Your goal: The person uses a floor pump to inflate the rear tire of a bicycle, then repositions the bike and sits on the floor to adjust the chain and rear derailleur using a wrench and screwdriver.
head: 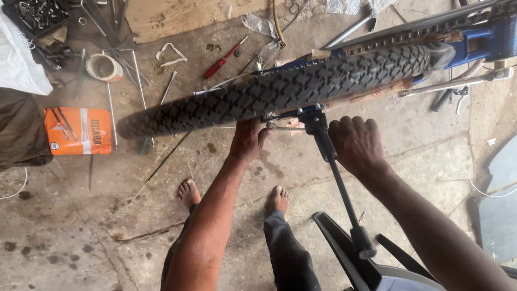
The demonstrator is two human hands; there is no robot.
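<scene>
Bicycle wheel with its knobbly black tyre runs slantwise across my view, held up off the concrete floor by the blue frame on the right. My left hand is up under the tyre at the near side, fingers curled around what looks like a thin metal rod or axle end just below the rim; the grip is closed, though the exact part under my palm is hidden. My right hand sits just beside the black stay that drops from the wheel toward me, fingers clenched into a fist against it; I cannot tell whether they wrap it fully.

Judging from this, the wheel is seated in the frame and the tyre is on, so the fitting looks well along; what seems left is tightening or aligning the parts at the axle, since both hands are working there.

Below, the black stay runs down to a dark mudguard or seat part near my legs, and my 2 bare feet stand on the floor. Farther off on the floor lie a red-handled screwdriver, several loose spokes, a roll of tape, an orange packet and a tray of small hardware at the top left corner.
</scene>
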